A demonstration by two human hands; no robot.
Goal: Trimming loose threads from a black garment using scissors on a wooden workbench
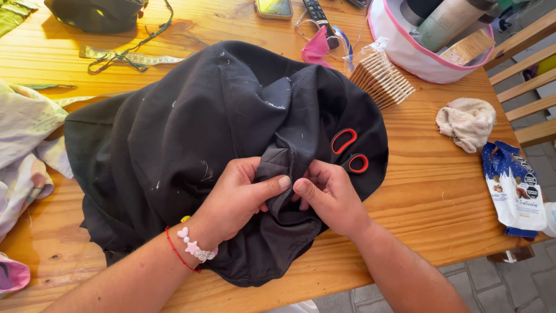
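Both forearms enter from the near edge and converge toward the centre of the scene. The left forearm runs in from the near left, bare, angled up to the right; the wrist carries a thin red cord and a pale bead bracelet. The left hand [234, 197] lies palm down, fingers curled under, thumb extended to the right and pressed closed in a pinch. The right forearm comes from the near right, angled up to the left. The right hand [331, 196] is knuckles up, fingers folded inward, thumb pointing left, its tip just beside the left thumb.
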